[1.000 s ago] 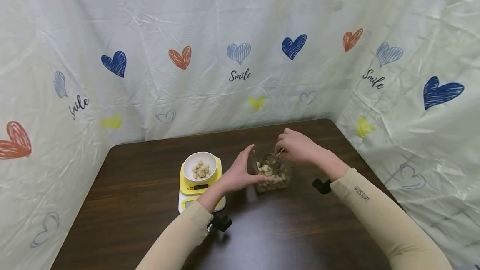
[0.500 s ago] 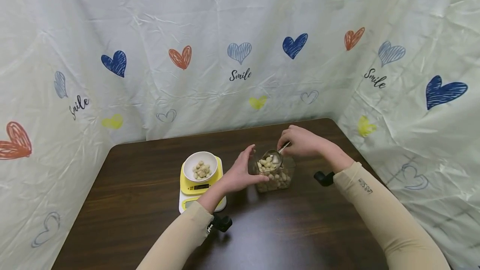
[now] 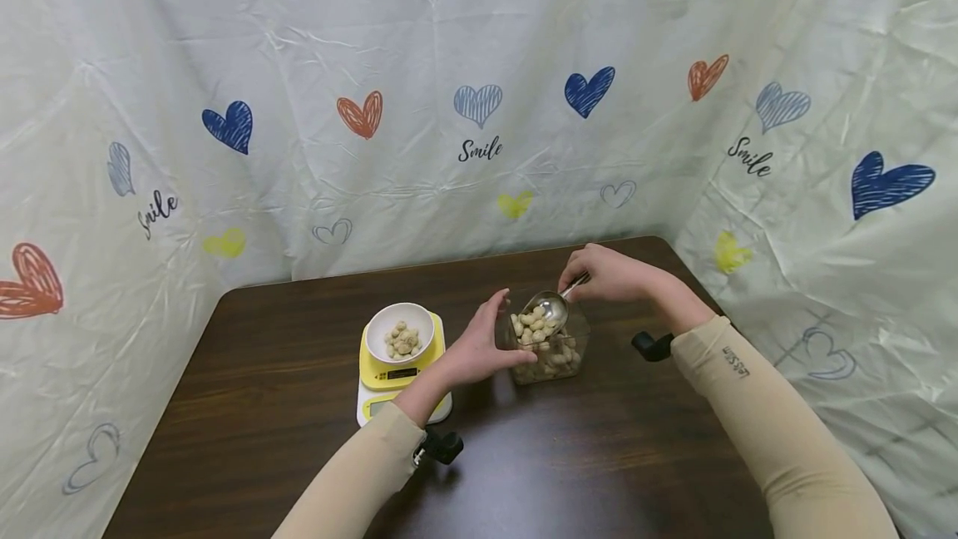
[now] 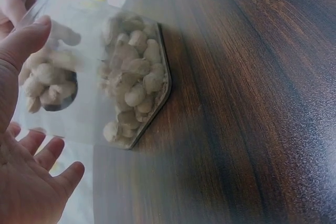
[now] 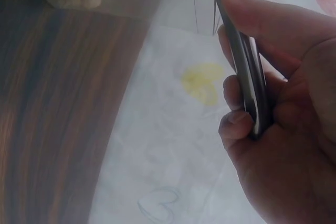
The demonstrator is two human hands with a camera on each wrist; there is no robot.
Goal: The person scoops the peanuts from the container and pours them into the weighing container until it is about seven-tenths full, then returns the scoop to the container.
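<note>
A clear square-sided container (image 3: pixel 550 366) of pale, peanut-like pieces (image 4: pixel 134 77) stands on the table. My left hand (image 3: pixel 479 345) holds its left side, thumb on the near wall and fingers spread behind. My right hand (image 3: pixel 608 273) grips the handle of a metal scoop (image 3: pixel 555 306) above the container's right side. The scoop's bowl tilts down to the left at the container's mouth, with pale pieces in and around it. In the right wrist view, fingers wrap the scoop handle (image 5: pixel 249 80); the bowl is mostly out of sight there.
Left of the container, a white bowl (image 3: pixel 377 324) with some pale pieces sits on a yellow and white kitchen scale (image 3: pixel 368 373). The scale is close to my left forearm. A heart-print curtain (image 3: pixel 419 215) hangs behind the dark wooden table (image 3: pixel 284 373).
My right hand has moved slightly up and right, raising the scoop from among the pieces; its bowl now shows more plainly. My left hand stays in place on the container.
</note>
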